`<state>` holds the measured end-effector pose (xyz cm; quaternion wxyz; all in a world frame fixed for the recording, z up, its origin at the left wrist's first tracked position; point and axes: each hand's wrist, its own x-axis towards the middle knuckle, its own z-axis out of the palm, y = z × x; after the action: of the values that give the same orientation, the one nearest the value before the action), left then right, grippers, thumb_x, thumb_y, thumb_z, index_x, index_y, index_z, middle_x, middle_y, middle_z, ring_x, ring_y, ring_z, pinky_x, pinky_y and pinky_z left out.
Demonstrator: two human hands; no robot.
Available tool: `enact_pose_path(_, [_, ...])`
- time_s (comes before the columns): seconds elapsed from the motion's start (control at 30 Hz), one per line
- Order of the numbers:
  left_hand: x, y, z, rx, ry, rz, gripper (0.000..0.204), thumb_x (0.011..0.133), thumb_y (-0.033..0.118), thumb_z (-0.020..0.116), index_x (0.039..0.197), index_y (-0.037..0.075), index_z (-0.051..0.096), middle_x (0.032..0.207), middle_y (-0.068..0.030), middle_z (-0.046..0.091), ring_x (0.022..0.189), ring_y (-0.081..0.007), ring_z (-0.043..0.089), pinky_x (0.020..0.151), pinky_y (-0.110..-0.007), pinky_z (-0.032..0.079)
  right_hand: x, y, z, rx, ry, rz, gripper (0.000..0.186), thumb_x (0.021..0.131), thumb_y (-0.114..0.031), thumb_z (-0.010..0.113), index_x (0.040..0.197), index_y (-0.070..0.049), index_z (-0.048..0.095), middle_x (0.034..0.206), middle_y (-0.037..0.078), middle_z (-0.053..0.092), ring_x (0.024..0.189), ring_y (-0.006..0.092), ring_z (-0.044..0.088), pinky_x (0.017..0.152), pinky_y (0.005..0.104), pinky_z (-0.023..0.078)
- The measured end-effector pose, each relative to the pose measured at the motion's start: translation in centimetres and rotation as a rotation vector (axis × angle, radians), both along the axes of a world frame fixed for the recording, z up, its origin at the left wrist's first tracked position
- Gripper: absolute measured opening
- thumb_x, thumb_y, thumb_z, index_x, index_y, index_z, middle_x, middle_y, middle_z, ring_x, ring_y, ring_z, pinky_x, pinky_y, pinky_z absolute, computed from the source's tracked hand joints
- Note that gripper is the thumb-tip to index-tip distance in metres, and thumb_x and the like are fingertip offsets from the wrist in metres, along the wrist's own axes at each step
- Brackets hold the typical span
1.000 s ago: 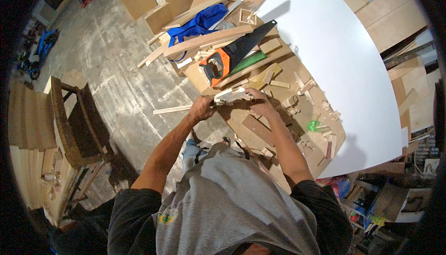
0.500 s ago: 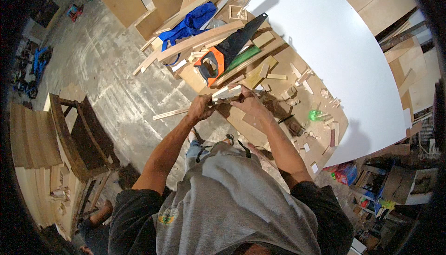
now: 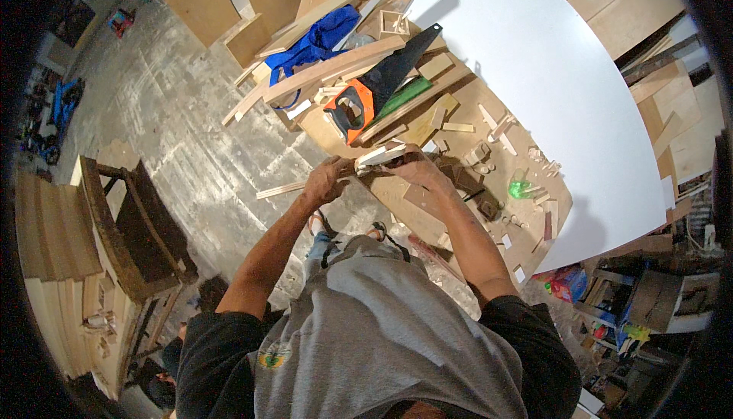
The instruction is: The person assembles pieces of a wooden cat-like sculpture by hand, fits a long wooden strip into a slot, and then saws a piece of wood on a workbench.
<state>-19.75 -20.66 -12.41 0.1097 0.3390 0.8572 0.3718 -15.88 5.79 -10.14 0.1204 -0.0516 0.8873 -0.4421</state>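
Observation:
A small pale wooden piece (image 3: pixel 379 157) sits between my hands, over the near-left edge of the work table (image 3: pixel 324 130). My right hand (image 3: pixel 421 170) is closed round its right side. My left hand (image 3: pixel 328 181) is closed at its left end, fingertips pressed against it; the undersides of both hands are hidden. Just beyond lies a handsaw with a black blade (image 3: pixel 397 60) and an orange-and-black handle (image 3: pixel 353 111). Beside the right hand, small wood offcuts (image 3: pixel 479 156) and a green see-through object (image 3: pixel 519 189) rest on the table.
Blue cloth (image 3: pixel 317 37) and long wood strips (image 3: pixel 336 69) are heaped at the table's far end. A large white panel (image 3: pixel 534 75) covers the right side. On the left stands a dark-framed wooden piece (image 3: pixel 137 213). Another person (image 3: pixel 164 377) is low at the left rear.
The wooden piece has tilted and shifted slightly right, with my right hand turning round it. My left hand has moved slightly. The other person at lower left has shifted.

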Motion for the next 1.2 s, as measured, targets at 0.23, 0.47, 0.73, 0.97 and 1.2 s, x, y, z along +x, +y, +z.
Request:
enact_pose_path(0.23, [-0.6,-0.9,-1.2,-0.110,-0.049,-0.036,0.021,0.090,0.019,0.060,0.106,0.007,0.066,0.098,-0.0171,0.068,0.091,-0.0378,0.065,0.078,-0.046,0.053,-0.4,1.4,2.7,0.153,-0.253,-0.111,0.045,0.077,-0.033,0.078,0.108,-0.003,0.066,0.094,0.019,0.070,0.085,0.0289,0.068,0.079,0.0377,0.054])
enact_pose_path(0.47, [0.8,-3.1,-1.6,-0.075,-0.167,0.046,0.022,0.091,0.018,0.059,0.106,0.003,0.066,0.095,-0.0210,0.068,0.088,-0.0405,0.065,0.075,-0.046,0.052,-3.7,5.6,6.8,-0.474,-0.230,-0.280,0.019,0.082,-0.015,0.075,0.088,-0.002,0.062,0.073,0.001,0.061,0.054,0.0074,0.049,0.046,0.0228,0.038])
enact_pose_path(0.73, [4.0,-7.3,2.1,-0.030,-0.277,0.283,0.027,0.088,0.016,0.065,0.111,0.002,0.062,0.087,-0.0211,0.067,0.078,-0.0305,0.066,0.073,-0.038,0.051,-11.6,13.3,4.7,-0.428,-0.426,-0.359,0.022,0.080,-0.009,0.073,0.081,-0.009,0.051,0.072,-0.002,0.053,0.053,0.0056,0.043,0.043,0.0238,0.030])
enact_pose_path(0.97, [8.8,-10.5,4.7,0.339,-0.525,0.686,0.034,0.093,0.027,0.066,0.111,-0.001,0.060,0.080,-0.0022,0.059,0.071,-0.0116,0.053,0.063,-0.027,0.044,-11.4,20.8,3.2,-0.445,-0.505,-0.597,0.021,0.085,-0.011,0.068,0.072,-0.008,0.052,0.063,-0.003,0.042,0.051,0.0083,0.037,0.042,0.0239,0.025])
enact_pose_path(1.2, [10.8,-10.9,4.2,0.283,-0.516,0.733,0.036,0.091,0.034,0.067,0.104,0.001,0.061,0.073,-0.0013,0.054,0.065,-0.0111,0.051,0.057,-0.029,0.043,-8.1,24.9,3.4,-0.525,-0.500,-0.734,0.028,0.087,-0.005,0.064,0.072,-0.012,0.041,0.063,-0.003,0.035,0.049,0.0074,0.031,0.041,0.0242,0.021])
